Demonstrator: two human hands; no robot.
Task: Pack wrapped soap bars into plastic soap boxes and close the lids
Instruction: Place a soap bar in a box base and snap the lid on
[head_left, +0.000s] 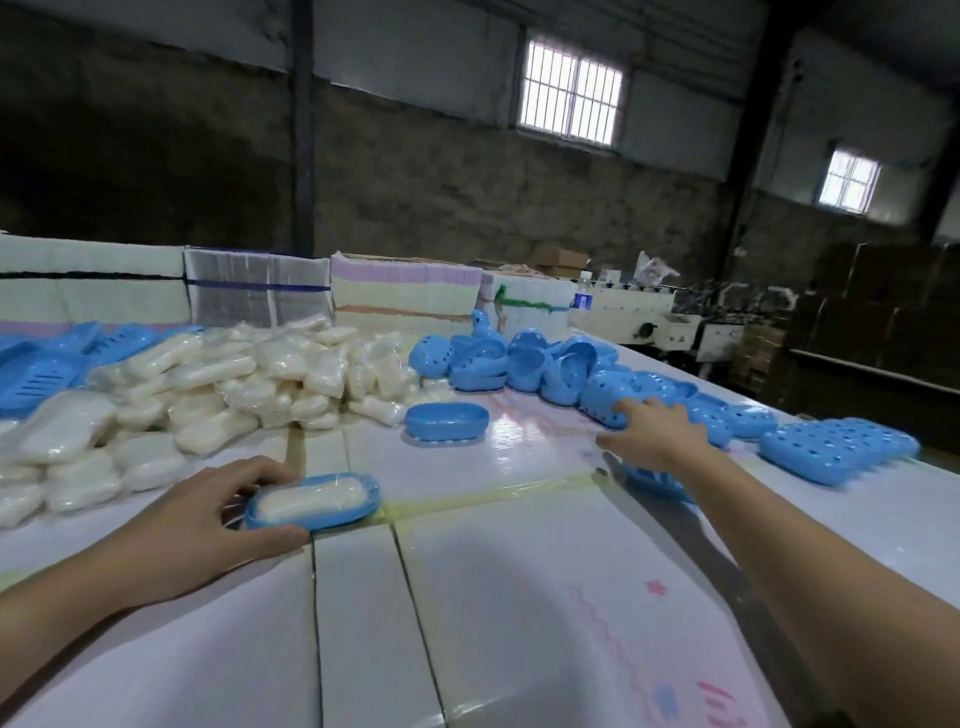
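Head view, left hand (208, 512) gripping soap box (313, 500), right hand (655, 434) outstretched

My two bare forearms, no sleeves in my view, left hand (208, 514) and right hand (657, 434) bare too — no gloves, rings, watch or bands that I can see

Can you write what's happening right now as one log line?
left hand: grips open box holding wrapped soap | right hand: reaching to blue lids | lid: not on
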